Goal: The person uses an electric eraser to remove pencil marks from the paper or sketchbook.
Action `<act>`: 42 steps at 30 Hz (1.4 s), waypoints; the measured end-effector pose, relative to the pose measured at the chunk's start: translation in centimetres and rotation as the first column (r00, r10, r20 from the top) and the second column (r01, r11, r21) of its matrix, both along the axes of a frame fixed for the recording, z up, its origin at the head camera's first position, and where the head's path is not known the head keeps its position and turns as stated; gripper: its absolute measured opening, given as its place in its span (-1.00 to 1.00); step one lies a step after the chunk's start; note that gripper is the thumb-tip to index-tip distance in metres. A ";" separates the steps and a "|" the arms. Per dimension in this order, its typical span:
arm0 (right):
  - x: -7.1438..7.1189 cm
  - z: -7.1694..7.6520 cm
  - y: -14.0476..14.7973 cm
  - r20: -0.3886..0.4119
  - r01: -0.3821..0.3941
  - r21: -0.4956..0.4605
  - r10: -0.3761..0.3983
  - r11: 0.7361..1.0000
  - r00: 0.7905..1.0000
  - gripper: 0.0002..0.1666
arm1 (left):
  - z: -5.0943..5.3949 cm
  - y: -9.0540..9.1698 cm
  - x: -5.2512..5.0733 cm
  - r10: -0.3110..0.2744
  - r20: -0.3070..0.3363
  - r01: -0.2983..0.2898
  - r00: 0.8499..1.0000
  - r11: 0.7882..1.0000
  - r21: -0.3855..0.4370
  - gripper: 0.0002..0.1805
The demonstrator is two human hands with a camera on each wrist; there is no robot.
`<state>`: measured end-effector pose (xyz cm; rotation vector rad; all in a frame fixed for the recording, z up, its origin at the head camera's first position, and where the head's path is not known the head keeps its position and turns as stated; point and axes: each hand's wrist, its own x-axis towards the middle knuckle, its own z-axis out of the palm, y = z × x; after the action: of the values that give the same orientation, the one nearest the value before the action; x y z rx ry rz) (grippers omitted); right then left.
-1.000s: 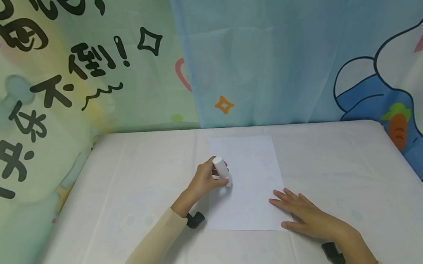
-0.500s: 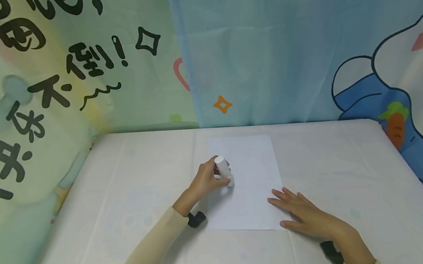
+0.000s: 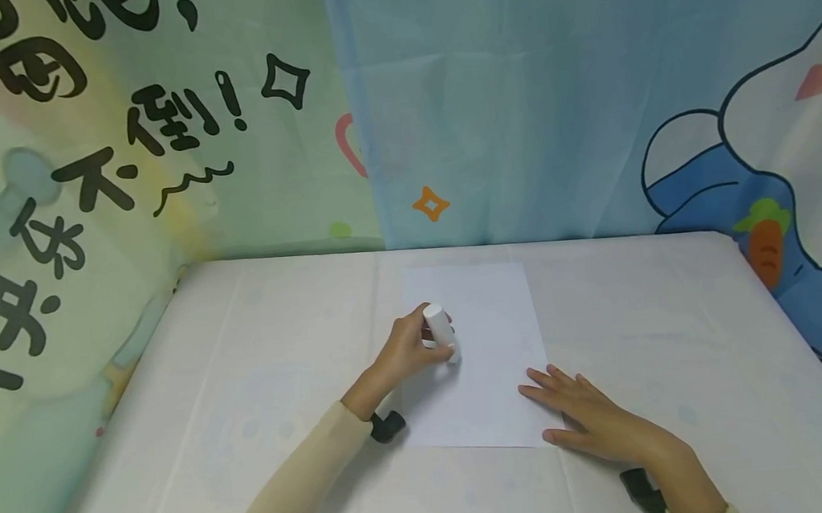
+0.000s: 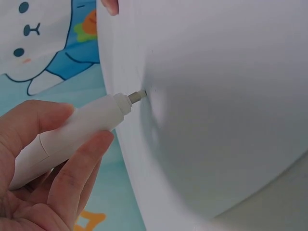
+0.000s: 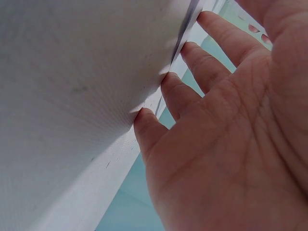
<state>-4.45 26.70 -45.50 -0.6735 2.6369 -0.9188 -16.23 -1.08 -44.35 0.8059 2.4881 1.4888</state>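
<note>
My left hand (image 3: pixel 406 352) grips a thick white electric eraser (image 3: pixel 440 327) over the left part of a white paper sheet (image 3: pixel 491 314). In the left wrist view, the thumb and fingers pinch its white body (image 4: pixel 82 127). A slim grey holder with a pale tip (image 4: pixel 139 96) sticks out toward the paper; whether it touches cannot be told. My right hand (image 3: pixel 598 420) lies with fingers spread at the sheet's lower right edge. Its fingertips (image 5: pixel 166 79) press on the surface in the right wrist view. Any marks on the paper are too faint to make out.
The sheet lies on a table under a white cloth (image 3: pixel 280 339). A printed curtain with lettering (image 3: pixel 168 118) hangs at the left, and a blue one (image 3: pixel 552 116) behind. Each wrist wears a black camera strap, such as the left strap (image 3: pixel 388 426).
My left hand has slid slightly to the right over the paper with the electric eraser. The right hand stays in place on the sheet's edge. The whole head view has shifted a little.
</note>
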 end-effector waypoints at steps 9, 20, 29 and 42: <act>0.0 0.2 -0.1 0.024 0.005 0.012 -0.005 1.000 1.000 -0.26 | 0.0 0.6 0.1 -0.007 0.020 0.007 1.000 1.000 0.006 -0.59; -0.1 0.2 -0.2 0.046 0.000 0.025 -0.001 1.000 0.999 -0.25 | -0.1 1.6 0.1 -0.011 0.037 0.010 0.999 1.000 0.014 -0.58; -0.1 0.4 -0.3 0.057 0.004 0.033 -0.006 0.999 0.998 -0.24 | 0.1 2.3 0.3 -0.022 0.042 0.021 0.999 1.000 0.014 -0.58; 0.0 0.4 -0.3 0.036 0.007 0.039 -0.009 0.999 0.999 -0.25 | 0.1 1.9 0.4 0.005 0.056 -0.005 0.998 1.000 0.008 -0.57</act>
<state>-4.48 26.40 -45.14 -0.6311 2.6202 -0.8713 -15.81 0.81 -44.24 0.7488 2.4469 1.5021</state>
